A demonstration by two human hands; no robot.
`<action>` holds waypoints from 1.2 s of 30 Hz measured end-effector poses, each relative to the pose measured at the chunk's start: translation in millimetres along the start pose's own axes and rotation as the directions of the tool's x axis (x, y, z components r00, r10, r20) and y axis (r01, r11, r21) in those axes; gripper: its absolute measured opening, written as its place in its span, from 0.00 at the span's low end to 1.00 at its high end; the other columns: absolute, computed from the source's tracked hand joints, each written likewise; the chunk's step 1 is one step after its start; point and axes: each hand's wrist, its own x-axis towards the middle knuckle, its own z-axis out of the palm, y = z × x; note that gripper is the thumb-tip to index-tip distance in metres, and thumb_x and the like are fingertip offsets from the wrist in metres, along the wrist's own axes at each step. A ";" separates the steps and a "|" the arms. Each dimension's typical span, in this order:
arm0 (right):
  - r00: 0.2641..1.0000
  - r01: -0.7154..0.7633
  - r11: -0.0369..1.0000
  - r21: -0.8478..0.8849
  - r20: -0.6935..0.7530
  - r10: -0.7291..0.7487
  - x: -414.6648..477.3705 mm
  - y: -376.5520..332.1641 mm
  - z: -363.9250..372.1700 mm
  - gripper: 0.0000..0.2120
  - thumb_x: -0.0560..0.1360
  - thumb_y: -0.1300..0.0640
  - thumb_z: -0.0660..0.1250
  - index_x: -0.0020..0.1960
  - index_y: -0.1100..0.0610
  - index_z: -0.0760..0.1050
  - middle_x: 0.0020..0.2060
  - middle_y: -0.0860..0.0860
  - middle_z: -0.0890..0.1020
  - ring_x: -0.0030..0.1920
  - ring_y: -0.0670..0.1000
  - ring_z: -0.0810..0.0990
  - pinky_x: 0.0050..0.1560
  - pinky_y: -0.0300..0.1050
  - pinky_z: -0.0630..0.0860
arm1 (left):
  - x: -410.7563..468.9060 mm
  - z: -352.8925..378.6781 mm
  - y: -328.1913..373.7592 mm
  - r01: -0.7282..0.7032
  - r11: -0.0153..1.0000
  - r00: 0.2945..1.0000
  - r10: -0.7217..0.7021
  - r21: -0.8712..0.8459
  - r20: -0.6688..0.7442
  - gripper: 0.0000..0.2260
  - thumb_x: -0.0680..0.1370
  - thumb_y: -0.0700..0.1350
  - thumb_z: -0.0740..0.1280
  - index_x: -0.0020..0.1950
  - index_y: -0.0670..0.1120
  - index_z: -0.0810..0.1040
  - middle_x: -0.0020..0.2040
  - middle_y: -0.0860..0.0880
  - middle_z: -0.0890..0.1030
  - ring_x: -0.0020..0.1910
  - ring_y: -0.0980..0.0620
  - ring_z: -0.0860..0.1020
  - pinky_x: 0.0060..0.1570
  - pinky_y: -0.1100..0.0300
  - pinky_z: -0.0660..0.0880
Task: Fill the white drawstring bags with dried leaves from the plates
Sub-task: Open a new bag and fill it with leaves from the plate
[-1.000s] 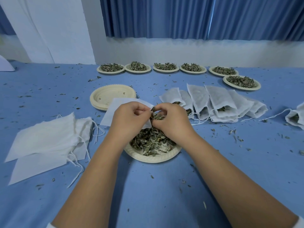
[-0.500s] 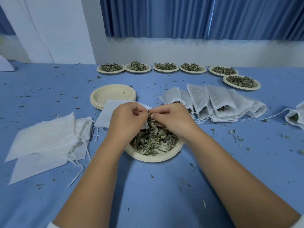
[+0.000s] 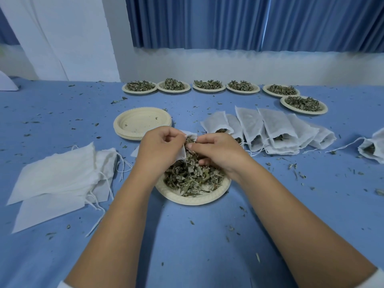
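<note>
A cream paper plate (image 3: 193, 199) heaped with dried leaves (image 3: 191, 175) sits in front of me on the blue table. My left hand (image 3: 161, 147) grips the mouth of a white drawstring bag (image 3: 182, 153) just above the plate's far edge. Most of the bag is hidden behind that hand. My right hand (image 3: 218, 152) pinches a clump of leaves at the bag's opening, its fingers curled into the pile.
Flat unfilled bags (image 3: 60, 179) lie in a pile at the left. Several filled bags (image 3: 270, 129) lie in a row at the right, one more (image 3: 372, 146) at the far right. A stack of bare plates (image 3: 142, 123) stands behind my hands. Several leaf plates (image 3: 207, 85) line the back. Leaf crumbs litter the cloth.
Both hands have stayed over the plate. My right hand dipped lower into the leaf pile and came back to the bag mouth; the bag's visible part has shrunk behind my left hand.
</note>
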 end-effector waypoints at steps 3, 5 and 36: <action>0.998 0.015 0.999 -0.049 -0.054 -0.018 -1.3 0.1 0.3 0.08 0.70 0.55 0.77 0.42 0.58 0.81 0.32 0.44 0.82 0.27 0.42 0.78 0.31 0.32 0.75 | -2.7 0.3 0.6 -0.067 0.996 0.998 0.067 0.057 -0.001 0.08 0.75 0.42 0.69 0.38 0.53 0.81 0.29 0.62 0.79 0.26 0.65 0.73 0.28 0.76 0.67; 0.995 0.028 0.995 -0.101 -0.097 -0.038 -1.7 0.9 1.0 0.08 0.71 0.57 0.76 0.40 0.59 0.79 0.29 0.46 0.80 0.25 0.42 0.77 0.28 0.33 0.72 | -2.9 1.0 -0.8 -0.103 0.991 0.994 0.100 0.086 0.033 0.07 0.75 0.44 0.70 0.39 0.54 0.82 0.32 0.61 0.80 0.25 0.62 0.70 0.28 0.73 0.67; 0.979 0.203 0.645 -0.737 0.151 -0.136 -16.8 -12.0 -3.6 0.15 0.67 0.51 0.79 0.52 0.50 0.80 0.39 0.42 0.74 0.40 0.42 0.74 0.39 0.36 0.70 | -0.7 -4.1 -9.6 -0.082 0.939 0.991 0.113 0.333 -0.075 0.05 0.76 0.44 0.67 0.41 0.51 0.81 0.38 0.58 0.80 0.40 0.62 0.77 0.38 0.65 0.70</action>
